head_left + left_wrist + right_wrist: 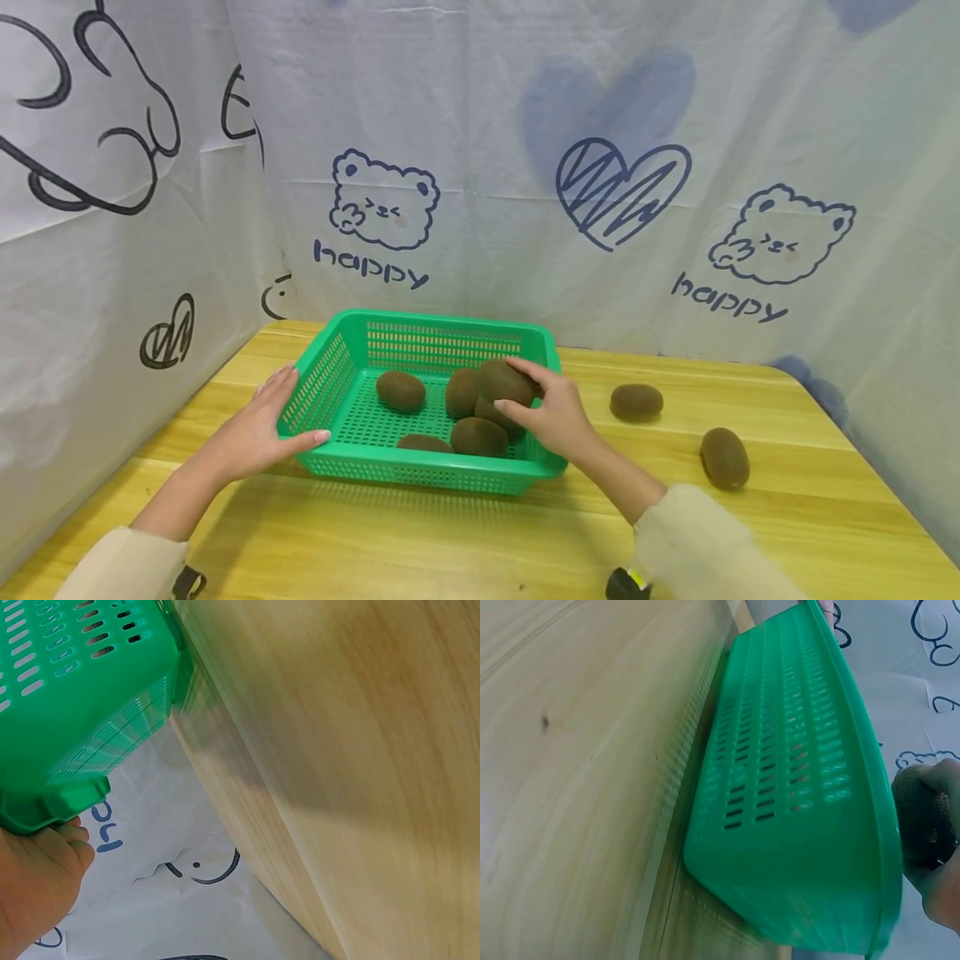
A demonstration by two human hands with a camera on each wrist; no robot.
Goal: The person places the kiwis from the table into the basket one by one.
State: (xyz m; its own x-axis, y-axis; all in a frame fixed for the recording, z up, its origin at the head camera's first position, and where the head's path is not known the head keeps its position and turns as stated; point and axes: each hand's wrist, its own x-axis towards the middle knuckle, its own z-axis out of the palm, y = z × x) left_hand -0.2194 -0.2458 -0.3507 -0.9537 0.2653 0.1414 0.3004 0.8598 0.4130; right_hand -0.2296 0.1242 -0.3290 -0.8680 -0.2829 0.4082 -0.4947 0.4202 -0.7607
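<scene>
A green plastic basket (442,468) with slotted walls stands on the table, several brown kiwis inside it. My left hand (255,429) holds the basket at its near left corner, thumb over the front rim; in the left wrist view its fingers curl at the rim's edge. With thumb and fingers my right hand (558,414) grips a kiwi (501,381) over the right half of the basket, above other kiwis. That held kiwi (917,814) shows past the rim in the right wrist view. One kiwi (401,391) lies apart toward the left inside the basket.
Two loose kiwis rest on the wooden table (420,550) to the right of the basket: one kiwi (636,402) farther back, another kiwi (724,458) nearer the right edge. A white printed cloth (487,208) hangs behind the table and along its sides.
</scene>
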